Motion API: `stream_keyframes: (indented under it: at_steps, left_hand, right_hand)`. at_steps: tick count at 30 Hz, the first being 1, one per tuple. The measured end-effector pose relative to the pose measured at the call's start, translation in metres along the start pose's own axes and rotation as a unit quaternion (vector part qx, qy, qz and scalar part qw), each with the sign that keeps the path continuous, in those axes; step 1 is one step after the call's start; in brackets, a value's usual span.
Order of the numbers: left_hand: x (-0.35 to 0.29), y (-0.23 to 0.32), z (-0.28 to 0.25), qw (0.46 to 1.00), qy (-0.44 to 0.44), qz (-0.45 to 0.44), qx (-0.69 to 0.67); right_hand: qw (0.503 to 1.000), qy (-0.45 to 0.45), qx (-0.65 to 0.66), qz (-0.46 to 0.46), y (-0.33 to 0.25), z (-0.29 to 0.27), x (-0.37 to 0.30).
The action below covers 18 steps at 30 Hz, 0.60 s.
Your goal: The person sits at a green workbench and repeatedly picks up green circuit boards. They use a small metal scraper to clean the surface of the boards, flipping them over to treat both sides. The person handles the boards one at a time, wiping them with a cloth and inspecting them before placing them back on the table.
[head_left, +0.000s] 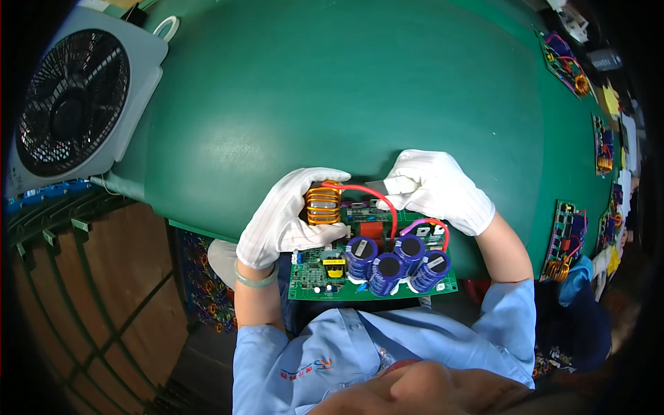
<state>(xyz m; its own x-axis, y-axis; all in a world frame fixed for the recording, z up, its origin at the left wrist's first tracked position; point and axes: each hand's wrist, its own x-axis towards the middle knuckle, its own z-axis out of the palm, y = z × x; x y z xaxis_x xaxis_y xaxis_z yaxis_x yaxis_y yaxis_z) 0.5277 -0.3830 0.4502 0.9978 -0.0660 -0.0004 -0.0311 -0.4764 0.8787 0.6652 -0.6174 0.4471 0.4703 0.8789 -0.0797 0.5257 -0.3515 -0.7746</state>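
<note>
A green circuit board is tilted up at the table's near edge, close to my body. It carries several blue capacitors, a small yellow transformer and a red wire arching over its far side. My left hand, in a white striped glove, closes around the board's copper-wound coil, thumb on the near side and fingers on the far side. At the board's far edge my gloved right hand is closed in a pinch. A small flat grey piece sticks out from its fingertips; its kind is unclear.
The green mat spreads beyond the board. A grey box fan stands at the left. Along the right edge lie several similar boards. A metal rack is at the lower left, and dark blue cloth at the lower right.
</note>
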Motion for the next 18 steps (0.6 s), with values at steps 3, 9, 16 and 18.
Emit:
stream_keyframes:
  at_steps: [3, 9, 16, 18]
  left_hand:
    - [0.001, -0.002, -0.001, 1.0, -0.009, -0.006, -0.009]
    - [0.002, -0.003, 0.0, 1.0, -0.006, 0.001, 0.003]
    - [0.001, -0.005, 0.002, 1.0, 0.005, 0.017, 0.005]
    - [0.001, -0.005, 0.002, 1.0, 0.005, 0.01, 0.006]
  right_hand:
    - [1.0, 0.018, 0.008, -0.001, -0.005, 0.001, 0.001]
    - [0.998, 0.039, -0.003, -0.059, 0.01, 0.009, 0.002]
    - [0.998, 0.048, 0.007, -0.049, 0.002, 0.008, 0.004]
    - [0.998, 0.036, 0.0, -0.048, 0.002, 0.006, 0.004]
